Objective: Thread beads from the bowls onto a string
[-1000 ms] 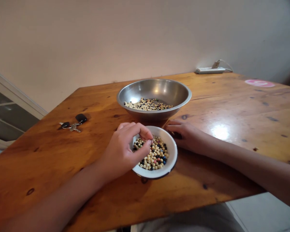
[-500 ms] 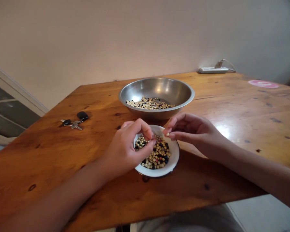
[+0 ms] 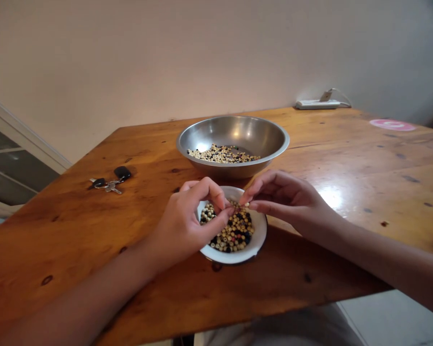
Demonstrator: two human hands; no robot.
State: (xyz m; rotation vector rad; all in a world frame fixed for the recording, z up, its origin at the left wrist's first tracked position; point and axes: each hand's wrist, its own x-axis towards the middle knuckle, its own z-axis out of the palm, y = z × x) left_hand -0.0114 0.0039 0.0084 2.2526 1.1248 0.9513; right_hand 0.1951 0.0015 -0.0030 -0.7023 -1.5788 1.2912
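In the head view, a wooden counter (image 3: 296,274) runs up to a plain wall (image 3: 166,57). Near its back edge lies a white power strip (image 3: 315,105) with a plug (image 3: 325,96) in it; a round pink sticker (image 3: 392,125) is to the right. A bunch of keys (image 3: 111,186) with a black fob (image 3: 122,173) rests well to the left. A wide steel basin (image 3: 267,139), small beads (image 3: 220,154) spread over its bottom, stands just behind a white bowl (image 3: 259,240) of larger pale and dark beads (image 3: 238,230). Both hands reach in over this bowl, the left one covering part of its rim and contents.

The left hand (image 3: 187,216) has thumb and forefinger pinched together above the bowl; whether anything thin is between them cannot be told. The right hand (image 3: 292,197) grips a single pale bead (image 3: 247,204) between thumb and fingertips, just beside the left fingertips, its other fingers loosely curled.
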